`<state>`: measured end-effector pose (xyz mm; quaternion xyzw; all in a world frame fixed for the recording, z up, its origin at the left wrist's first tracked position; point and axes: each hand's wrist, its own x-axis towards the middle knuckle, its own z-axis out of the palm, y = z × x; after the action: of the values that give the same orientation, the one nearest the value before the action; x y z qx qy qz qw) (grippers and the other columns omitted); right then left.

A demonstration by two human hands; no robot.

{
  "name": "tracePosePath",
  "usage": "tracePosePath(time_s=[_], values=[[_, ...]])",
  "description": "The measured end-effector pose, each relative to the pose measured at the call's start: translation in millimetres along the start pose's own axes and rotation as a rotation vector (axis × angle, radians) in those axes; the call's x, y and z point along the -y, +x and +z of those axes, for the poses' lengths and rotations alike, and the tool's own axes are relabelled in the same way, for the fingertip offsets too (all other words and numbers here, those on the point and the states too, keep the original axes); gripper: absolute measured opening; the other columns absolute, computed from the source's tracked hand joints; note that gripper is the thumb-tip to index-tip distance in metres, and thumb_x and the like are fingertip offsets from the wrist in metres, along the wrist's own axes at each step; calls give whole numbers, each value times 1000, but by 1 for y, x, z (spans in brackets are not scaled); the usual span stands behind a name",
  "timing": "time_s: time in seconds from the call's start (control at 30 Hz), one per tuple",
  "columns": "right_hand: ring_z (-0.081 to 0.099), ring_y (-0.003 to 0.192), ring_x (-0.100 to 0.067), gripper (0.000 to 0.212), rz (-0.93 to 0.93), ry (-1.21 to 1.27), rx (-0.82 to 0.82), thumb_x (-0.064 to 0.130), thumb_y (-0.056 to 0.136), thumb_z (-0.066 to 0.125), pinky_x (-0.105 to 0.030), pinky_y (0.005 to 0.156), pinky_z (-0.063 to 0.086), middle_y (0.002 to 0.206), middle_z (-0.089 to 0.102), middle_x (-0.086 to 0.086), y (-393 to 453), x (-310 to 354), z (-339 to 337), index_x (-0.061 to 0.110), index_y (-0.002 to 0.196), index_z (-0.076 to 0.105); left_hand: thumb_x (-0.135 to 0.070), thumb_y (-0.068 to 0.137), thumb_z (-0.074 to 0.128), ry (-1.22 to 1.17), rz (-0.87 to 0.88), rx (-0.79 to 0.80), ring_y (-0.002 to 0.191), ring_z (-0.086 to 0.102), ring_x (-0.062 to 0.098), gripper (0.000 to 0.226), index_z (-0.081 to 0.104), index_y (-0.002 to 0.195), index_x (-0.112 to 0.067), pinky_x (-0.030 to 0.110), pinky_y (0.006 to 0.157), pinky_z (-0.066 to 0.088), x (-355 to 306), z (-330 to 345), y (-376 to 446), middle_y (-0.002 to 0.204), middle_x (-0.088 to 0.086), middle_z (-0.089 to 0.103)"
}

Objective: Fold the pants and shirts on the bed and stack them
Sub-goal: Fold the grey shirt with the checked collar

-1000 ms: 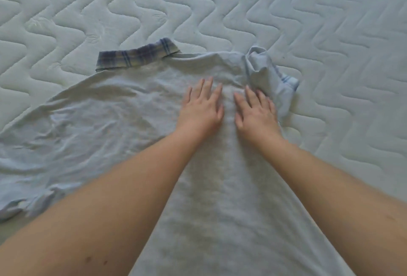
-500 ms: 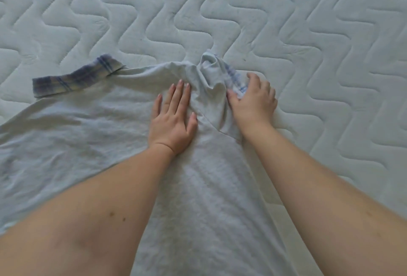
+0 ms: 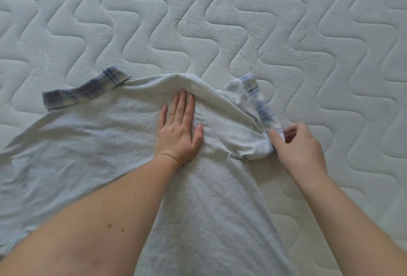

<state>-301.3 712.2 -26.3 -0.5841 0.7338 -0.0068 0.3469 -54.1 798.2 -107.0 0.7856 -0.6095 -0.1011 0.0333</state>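
Observation:
A light grey shirt (image 3: pixel 92 143) lies spread on the quilted mattress (image 3: pixel 220 22), running from the left edge down to the bottom of the view. Both sleeve cuffs have blue plaid trim. The left cuff (image 3: pixel 81 92) lies flat at the upper left. My left hand (image 3: pixel 179 130) presses flat on the shirt near its top middle, fingers straight. My right hand (image 3: pixel 297 145) pinches the plaid edge of the right sleeve (image 3: pixel 246 121), which is pulled out to the right and partly folded.
White mattress with a wavy stitched pattern fills the view beyond and to the right of the shirt. No other garments show in this frame.
My right hand has moved from the bunched sleeve and drawn its plaid cuff out to the right, spreading the sleeve. My left hand stays pressed on the shirt.

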Motion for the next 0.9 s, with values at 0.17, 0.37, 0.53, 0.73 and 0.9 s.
tracePosePath(time_s=[0.17,0.37,0.53,0.73,0.9], values=[[58,99,-18,36,-283,232,-114,37,96,57,-25,87,43,107,63,-1,28,47,3,12,122,57,-49,95,27,-1,2,-13,153,7,15,72,13,159,-18,45,123,6,0,2,0,166,4,12],[55,69,-1,26,-265,214,192,39,89,68,-21,68,39,75,59,12,80,106,12,24,110,64,-48,94,28,5,17,-33,153,8,16,72,12,158,-18,45,123,5,0,2,1,166,4,13],[62,86,-16,19,-206,207,-160,26,91,63,-28,80,45,93,70,-4,106,93,-19,13,103,72,-46,93,31,-9,17,-48,152,10,17,72,16,157,-16,43,123,4,0,-1,1,165,5,15],[60,107,-30,23,-56,78,-214,27,95,56,-33,92,42,116,66,-12,100,62,-25,15,112,66,-47,94,31,-23,16,-34,152,10,17,72,16,158,-18,46,123,7,0,-1,0,165,5,14],[48,117,-35,31,-433,-136,-300,32,97,53,-40,97,33,123,58,-13,78,100,-9,16,122,62,-47,95,30,-19,17,-24,153,6,16,72,13,158,-19,45,123,5,1,-2,0,166,3,12]])
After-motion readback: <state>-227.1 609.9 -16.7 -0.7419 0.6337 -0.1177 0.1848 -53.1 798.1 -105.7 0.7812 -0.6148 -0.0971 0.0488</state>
